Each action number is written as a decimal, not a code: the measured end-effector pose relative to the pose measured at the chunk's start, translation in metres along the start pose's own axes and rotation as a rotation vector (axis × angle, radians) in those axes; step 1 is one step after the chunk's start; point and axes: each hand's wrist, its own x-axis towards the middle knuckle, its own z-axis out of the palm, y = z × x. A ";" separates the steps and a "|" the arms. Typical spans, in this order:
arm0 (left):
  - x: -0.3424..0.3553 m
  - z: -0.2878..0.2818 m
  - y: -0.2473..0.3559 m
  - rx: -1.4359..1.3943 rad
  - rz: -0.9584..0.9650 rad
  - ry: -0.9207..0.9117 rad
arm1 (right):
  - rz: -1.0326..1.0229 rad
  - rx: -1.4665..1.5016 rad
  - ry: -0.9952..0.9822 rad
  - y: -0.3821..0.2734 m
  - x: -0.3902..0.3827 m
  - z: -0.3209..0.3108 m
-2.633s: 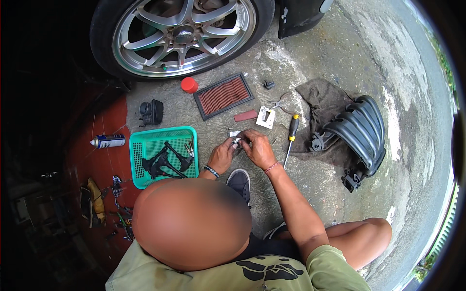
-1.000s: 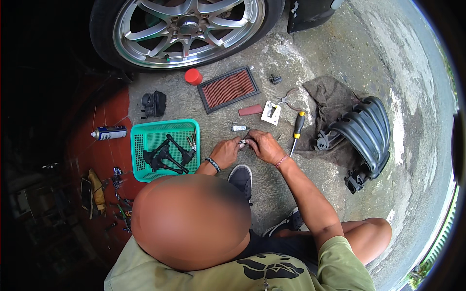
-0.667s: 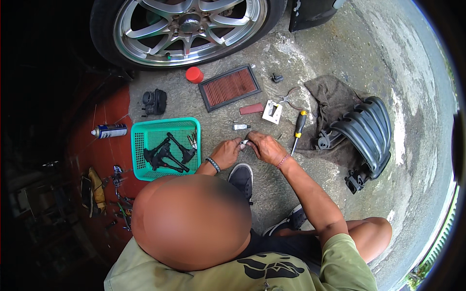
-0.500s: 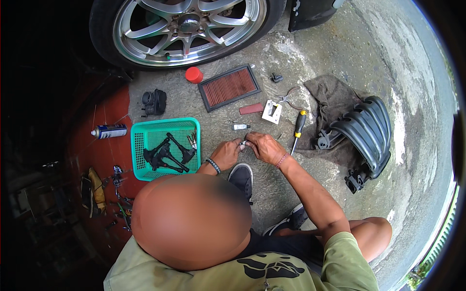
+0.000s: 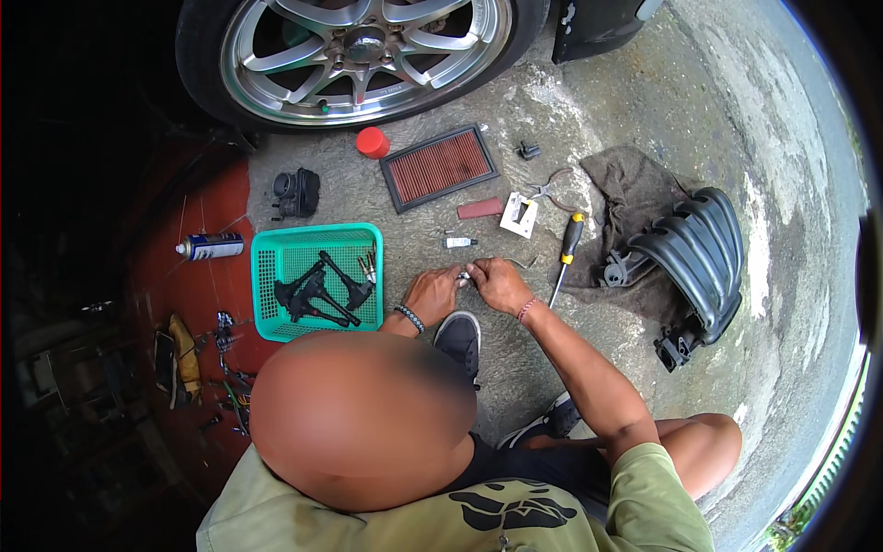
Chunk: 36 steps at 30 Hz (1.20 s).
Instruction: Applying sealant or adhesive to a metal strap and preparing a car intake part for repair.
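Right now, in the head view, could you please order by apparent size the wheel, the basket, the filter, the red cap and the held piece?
1. Wheel
2. Basket
3. Filter
4. Red cap
Held piece: partly hidden, so I cannot rank it surely.

Blu/wht spray can (image 5: 210, 246) lies on red flr (image 5: 216, 285).

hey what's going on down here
The left hand and right hand meet over the ground, pinching a small part too tiny to identify. A tube lies just beyond them, and a filter farther off, near the wheel. A basket at left holds black parts; a screwdriver lies at right.
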 end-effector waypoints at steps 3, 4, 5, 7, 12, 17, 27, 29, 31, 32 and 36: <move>-0.001 -0.001 -0.004 -0.036 -0.018 -0.092 | -0.099 -0.044 -0.006 0.006 -0.008 -0.002; -0.001 -0.002 -0.006 -0.036 -0.080 -0.199 | -0.243 -0.006 0.045 0.007 -0.010 -0.003; -0.001 -0.002 -0.006 -0.041 -0.081 -0.188 | -0.387 0.030 0.097 0.009 -0.011 -0.004; -0.001 -0.002 -0.007 -0.069 -0.056 -0.216 | -0.367 0.022 0.065 0.010 -0.012 -0.004; -0.002 0.007 -0.013 -0.024 -0.016 -0.080 | -0.112 0.064 0.005 0.010 -0.006 0.002; 0.007 0.011 -0.026 0.194 -0.134 0.116 | -0.114 -0.287 0.096 0.024 0.033 0.005; 0.002 0.005 -0.043 0.274 -0.351 0.236 | -0.238 -0.806 0.088 0.036 0.084 0.033; 0.003 0.011 -0.045 0.205 -0.211 0.359 | -0.268 -0.763 0.051 0.034 0.075 0.027; 0.004 0.018 -0.043 0.046 -0.143 0.373 | -0.249 -0.739 -0.028 0.030 0.064 0.025; 0.005 0.020 -0.043 0.042 -0.150 0.376 | -0.216 -0.715 -0.029 0.028 0.061 0.025; 0.009 0.020 -0.046 0.083 -0.237 0.298 | -0.178 -0.644 0.065 0.021 0.065 0.034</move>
